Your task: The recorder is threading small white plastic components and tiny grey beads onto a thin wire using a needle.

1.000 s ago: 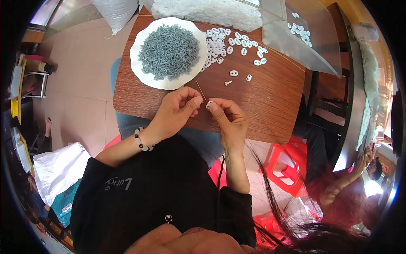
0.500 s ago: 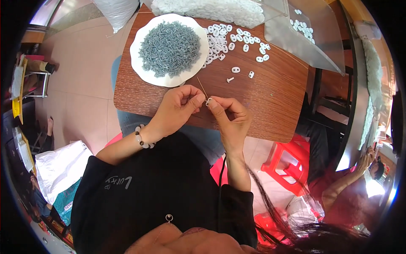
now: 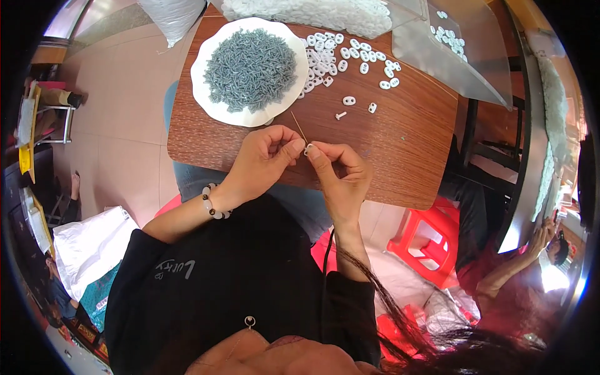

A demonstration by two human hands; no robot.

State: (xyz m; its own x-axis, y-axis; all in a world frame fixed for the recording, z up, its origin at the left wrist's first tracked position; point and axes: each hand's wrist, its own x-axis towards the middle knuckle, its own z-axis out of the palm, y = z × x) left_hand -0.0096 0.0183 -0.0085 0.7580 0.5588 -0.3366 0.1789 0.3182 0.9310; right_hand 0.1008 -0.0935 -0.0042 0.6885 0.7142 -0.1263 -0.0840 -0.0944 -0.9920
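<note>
Head view: pinching a thin brown stick (image 3: pixel 298 125) near its lower end with the left hand (image 3: pixel 259 156). Pinching also a small white piece (image 3: pixel 308 150) between thumb and index finger of the right hand (image 3: pixel 340 178), just beside the left fingertips. Not showing clearly the contact of both. Having beyond the left hand a white plate (image 3: pixel 199 81) with grey pieces (image 3: pixel 251 69), beyond the right hand loose white pieces (image 3: pixel 349 100).
</note>
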